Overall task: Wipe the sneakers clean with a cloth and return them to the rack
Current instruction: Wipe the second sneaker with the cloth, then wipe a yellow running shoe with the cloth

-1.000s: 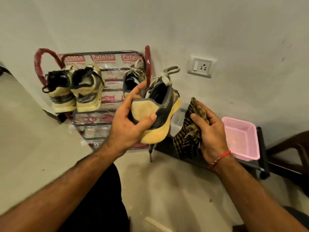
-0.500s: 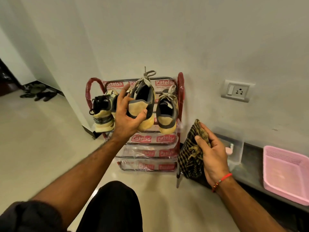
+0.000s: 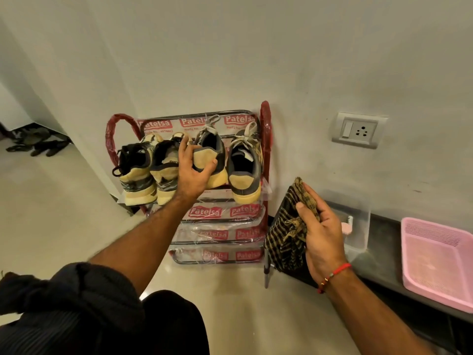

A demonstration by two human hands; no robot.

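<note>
My left hand point(image 3: 193, 172) grips the sneaker point(image 3: 213, 160) by its heel; I should seat it level on the rack point(image 3: 266, 149) before letting go, while my right hand point(image 3: 320, 226) holds the cloth point(image 3: 286, 234).

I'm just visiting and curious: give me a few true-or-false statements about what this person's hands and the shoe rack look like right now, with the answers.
1. The left hand grips the heel of a tan sneaker at the top shelf of the red shoe rack. True.
2. The right hand is empty. False: it holds a dark checked cloth.
3. The pink basket sits left of the rack. False: it sits to the right, on a dark bench.
4. Three other sneakers sit on the top shelf. True.
5. The wall socket is mounted right of the rack. True.
</note>
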